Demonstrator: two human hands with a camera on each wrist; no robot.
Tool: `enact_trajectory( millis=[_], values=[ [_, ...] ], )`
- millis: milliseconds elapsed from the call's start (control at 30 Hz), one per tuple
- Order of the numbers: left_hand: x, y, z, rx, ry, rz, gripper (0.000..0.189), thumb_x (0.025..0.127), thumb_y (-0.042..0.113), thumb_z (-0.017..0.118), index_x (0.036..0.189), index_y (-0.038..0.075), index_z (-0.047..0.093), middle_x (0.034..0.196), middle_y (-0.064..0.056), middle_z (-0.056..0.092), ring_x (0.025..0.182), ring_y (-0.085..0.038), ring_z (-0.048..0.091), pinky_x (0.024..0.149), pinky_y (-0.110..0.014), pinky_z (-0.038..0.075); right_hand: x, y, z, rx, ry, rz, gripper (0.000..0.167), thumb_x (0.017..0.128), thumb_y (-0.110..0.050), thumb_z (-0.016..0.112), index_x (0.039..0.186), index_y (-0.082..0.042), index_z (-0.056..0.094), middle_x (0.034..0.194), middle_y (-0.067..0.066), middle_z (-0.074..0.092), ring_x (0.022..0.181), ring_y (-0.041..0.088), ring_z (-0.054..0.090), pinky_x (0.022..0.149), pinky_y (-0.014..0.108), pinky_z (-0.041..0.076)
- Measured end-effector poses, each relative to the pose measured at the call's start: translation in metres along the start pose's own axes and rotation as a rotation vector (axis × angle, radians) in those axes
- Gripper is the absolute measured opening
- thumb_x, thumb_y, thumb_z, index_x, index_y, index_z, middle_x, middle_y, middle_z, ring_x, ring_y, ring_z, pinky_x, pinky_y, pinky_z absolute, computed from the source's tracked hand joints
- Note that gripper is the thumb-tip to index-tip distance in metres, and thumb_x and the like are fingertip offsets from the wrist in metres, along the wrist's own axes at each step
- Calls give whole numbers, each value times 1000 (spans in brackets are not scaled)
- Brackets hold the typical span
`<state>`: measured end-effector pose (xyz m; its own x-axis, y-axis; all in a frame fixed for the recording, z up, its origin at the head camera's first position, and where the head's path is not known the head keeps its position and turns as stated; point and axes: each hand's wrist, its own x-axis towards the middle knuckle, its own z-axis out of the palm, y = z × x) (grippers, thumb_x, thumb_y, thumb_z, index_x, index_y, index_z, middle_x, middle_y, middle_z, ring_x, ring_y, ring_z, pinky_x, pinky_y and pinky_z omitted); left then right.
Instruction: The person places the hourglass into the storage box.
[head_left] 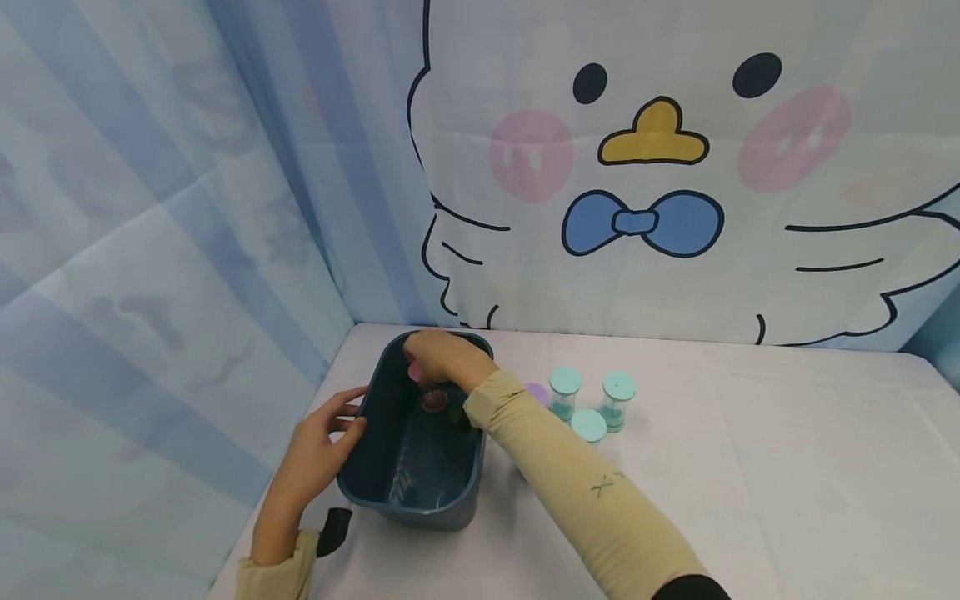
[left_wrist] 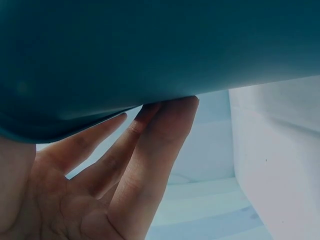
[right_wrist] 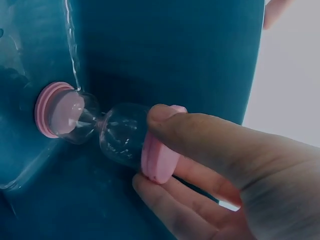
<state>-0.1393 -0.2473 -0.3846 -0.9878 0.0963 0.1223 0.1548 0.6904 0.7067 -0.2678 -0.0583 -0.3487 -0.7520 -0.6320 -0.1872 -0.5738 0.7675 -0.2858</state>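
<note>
Left grip [left_wrist: 97,175] against teal bin [left_wrist: 160,45]

Cartoon-bird backdrop [head_left: 660,287] (blue bow tie [head_left: 636,222] under yellow beak [head_left: 655,143]), striped curtain [head_left: 165,250] at left, pale tabletop [head_left: 750,467]

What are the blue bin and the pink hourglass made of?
The blue bin looks like glossy plastic: smooth, with bright reflections inside. The pink hourglass has shiny, see-through bulbs, maybe glass or clear plastic, and evenly pink, ridged caps, probably satin plastic.
</note>
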Motion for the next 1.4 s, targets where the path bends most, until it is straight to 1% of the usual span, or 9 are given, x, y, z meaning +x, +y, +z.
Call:
enact_trajectory(
  millis=[100, 233, 300, 433, 533, 667, 767, 1033, 1400],
  values=[
    [0, 0, 0, 7, -2, -11, 42, 100, 12, 58, 142, 6, 52, 122, -23, 65, 107, -38, 65, 85, -50, 57, 0, 0, -1, 6, -12, -1, 22, 92, -12, 69, 113, -8, 67, 107, 4, 65, 92, 17, 59, 84, 32, 51],
    [0, 0, 0, 12, -1, -23, 42, 101, 12, 57, 142, 7, 52, 122, -23, 64, 107, -38, 65, 85, -51, 57, -1, 1, -3, 27, -17, -16, 15, 96, -14, 64, 109, -8, 67, 102, 4, 64, 87, 18, 58, 79, 31, 51],
    [0, 0, 0, 14, -1, -24, 42, 100, 12, 58, 142, 7, 52, 122, -23, 65, 107, -38, 65, 85, -50, 57, -2, 3, -5, 45, -21, -28, 16, 98, -16, 62, 110, -8, 67, 102, 4, 64, 86, 18, 58, 77, 32, 50],
    [1, 0, 0, 20, -3, -19, 42, 100, 12, 58, 141, 7, 52, 121, -22, 65, 106, -37, 65, 85, -50, 57, -6, 7, -11, 94, -16, -58, 21, 97, -19, 64, 112, -6, 68, 104, 6, 65, 86, 19, 57, 79, 33, 50],
    [2, -1, 1, 21, -3, -13, 42, 100, 13, 58, 141, 7, 52, 121, -22, 65, 106, -37, 65, 85, -50, 57, -8, 12, -14, 121, 4, -101, 19, 96, -19, 66, 106, -3, 69, 97, 5, 63, 83, 19, 55, 76, 31, 47],
    [1, -2, 0, 20, 0, -11, 42, 101, 13, 58, 142, 7, 52, 122, -22, 65, 106, -37, 65, 86, -50, 57, -12, 13, -17, 86, 28, -127, 19, 94, -18, 68, 106, -3, 69, 98, 7, 65, 84, 19, 54, 78, 32, 47],
    [1, -1, 0, 21, -3, -19, 42, 101, 13, 58, 142, 7, 51, 122, -22, 64, 107, -37, 65, 87, -50, 56, -16, 13, -19, 48, 35, -115, 24, 94, -17, 68, 113, -2, 68, 110, 11, 68, 92, 20, 57, 86, 36, 49],
    [1, 0, 1, 29, -1, -29, 43, 101, 13, 58, 143, 8, 51, 124, -22, 64, 108, -37, 64, 89, -51, 56, -31, 15, -22, 41, 68, -105, 35, 95, -18, 69, 126, -4, 65, 126, 10, 63, 115, 23, 59, 100, 37, 48],
    [-1, 2, 1, 43, 3, -12, 43, 100, 11, 59, 142, 6, 51, 121, -23, 64, 105, -37, 66, 86, -50, 56, -53, 21, -28, 62, 144, -148, 38, 93, -19, 71, 128, -3, 64, 127, 12, 60, 119, 24, 58, 102, 37, 47]
  ],
)
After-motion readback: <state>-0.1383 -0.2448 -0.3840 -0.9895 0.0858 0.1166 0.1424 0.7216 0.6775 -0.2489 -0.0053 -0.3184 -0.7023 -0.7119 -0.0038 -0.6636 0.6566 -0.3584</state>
